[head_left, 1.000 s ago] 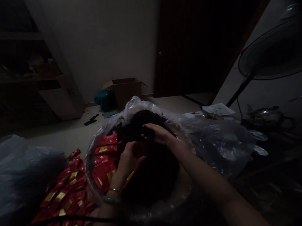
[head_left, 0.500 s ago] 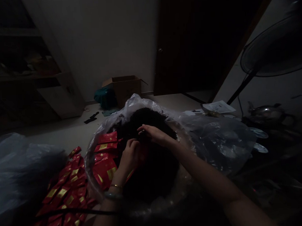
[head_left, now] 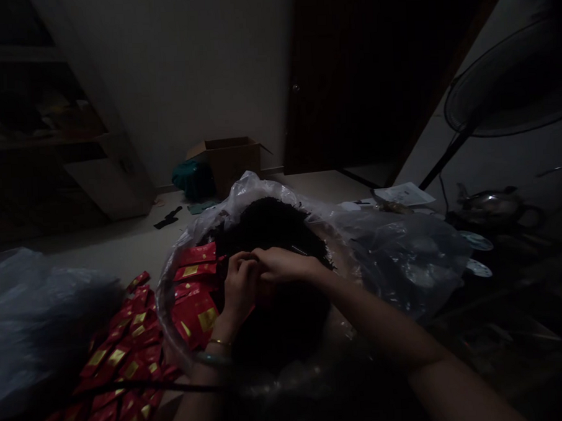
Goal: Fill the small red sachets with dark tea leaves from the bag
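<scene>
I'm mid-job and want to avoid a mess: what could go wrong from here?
The left hand and right hand sit close together over a dark, loose heap in dim light, so a slip could go unnoticed. Shiny red packets with yellow labels lie close to the heap; loose bits might get among them. The pale green, rounded bangle might catch on the clear, crinkled plastic rim near it.

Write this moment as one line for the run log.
left hand, right hand: close together over dark loose heap | around heap: clear plastic sheet | left side: glossy red packets | grip: unclear
</scene>
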Action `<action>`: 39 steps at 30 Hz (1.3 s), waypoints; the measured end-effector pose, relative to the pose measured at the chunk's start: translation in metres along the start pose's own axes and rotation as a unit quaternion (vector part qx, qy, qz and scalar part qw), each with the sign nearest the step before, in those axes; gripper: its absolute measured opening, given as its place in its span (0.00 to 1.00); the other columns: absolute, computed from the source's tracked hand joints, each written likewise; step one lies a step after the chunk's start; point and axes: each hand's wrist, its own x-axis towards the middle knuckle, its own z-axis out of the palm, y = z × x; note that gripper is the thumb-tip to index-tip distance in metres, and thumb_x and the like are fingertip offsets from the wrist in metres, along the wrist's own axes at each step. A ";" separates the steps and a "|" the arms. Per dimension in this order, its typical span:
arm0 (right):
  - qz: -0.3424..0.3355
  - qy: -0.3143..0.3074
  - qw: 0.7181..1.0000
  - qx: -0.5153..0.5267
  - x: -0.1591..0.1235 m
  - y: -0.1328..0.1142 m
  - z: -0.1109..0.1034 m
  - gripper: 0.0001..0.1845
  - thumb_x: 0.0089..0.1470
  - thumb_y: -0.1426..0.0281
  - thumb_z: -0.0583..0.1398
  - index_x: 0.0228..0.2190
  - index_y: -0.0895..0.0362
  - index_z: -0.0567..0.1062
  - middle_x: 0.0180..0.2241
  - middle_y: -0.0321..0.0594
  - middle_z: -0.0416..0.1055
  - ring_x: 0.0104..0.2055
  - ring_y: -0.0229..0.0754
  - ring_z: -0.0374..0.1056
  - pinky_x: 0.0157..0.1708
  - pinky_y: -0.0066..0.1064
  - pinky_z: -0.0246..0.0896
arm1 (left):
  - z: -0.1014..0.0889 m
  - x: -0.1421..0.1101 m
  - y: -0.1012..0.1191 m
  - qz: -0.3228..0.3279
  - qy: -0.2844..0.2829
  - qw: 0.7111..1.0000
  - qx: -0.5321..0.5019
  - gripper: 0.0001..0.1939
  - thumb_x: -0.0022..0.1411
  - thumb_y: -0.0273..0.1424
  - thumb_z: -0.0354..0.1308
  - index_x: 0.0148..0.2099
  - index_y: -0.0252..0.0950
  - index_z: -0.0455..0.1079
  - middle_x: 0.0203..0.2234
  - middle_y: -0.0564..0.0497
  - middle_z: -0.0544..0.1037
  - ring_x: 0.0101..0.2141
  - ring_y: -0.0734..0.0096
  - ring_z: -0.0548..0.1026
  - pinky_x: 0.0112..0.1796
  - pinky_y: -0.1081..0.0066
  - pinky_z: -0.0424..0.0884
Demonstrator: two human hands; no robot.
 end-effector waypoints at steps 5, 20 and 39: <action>0.015 0.101 0.993 0.067 0.009 0.004 -0.001 0.29 0.46 0.79 0.59 0.52 0.59 0.65 0.38 0.43 0.74 0.38 0.44 0.70 0.34 0.29 0.60 | -0.003 0.002 0.005 -0.106 -0.029 0.990 -0.088 0.32 0.54 0.32 0.60 0.59 0.38 0.52 0.48 0.43 0.70 0.47 0.62 0.72 0.46 0.62 0.70; 0.094 0.051 0.949 0.296 0.015 0.010 0.020 0.34 0.50 0.73 0.58 0.58 0.64 0.56 0.24 0.32 0.67 0.27 0.35 0.64 0.26 0.25 0.60 | 0.015 -0.006 -0.005 -0.041 -0.067 0.981 0.175 0.23 0.50 0.34 0.63 0.47 0.34 0.62 0.46 0.38 0.71 0.46 0.51 0.69 0.44 0.55 0.68; 0.236 0.003 0.971 -0.038 0.006 0.029 0.083 0.56 0.41 0.47 0.63 0.64 0.50 0.44 0.64 0.57 0.42 0.61 0.68 0.48 0.50 0.54 0.53 | -0.014 0.010 -0.010 -0.202 -0.019 0.965 0.164 0.22 0.51 0.39 0.62 0.46 0.34 0.67 0.37 0.45 0.74 0.39 0.58 0.71 0.39 0.64 0.68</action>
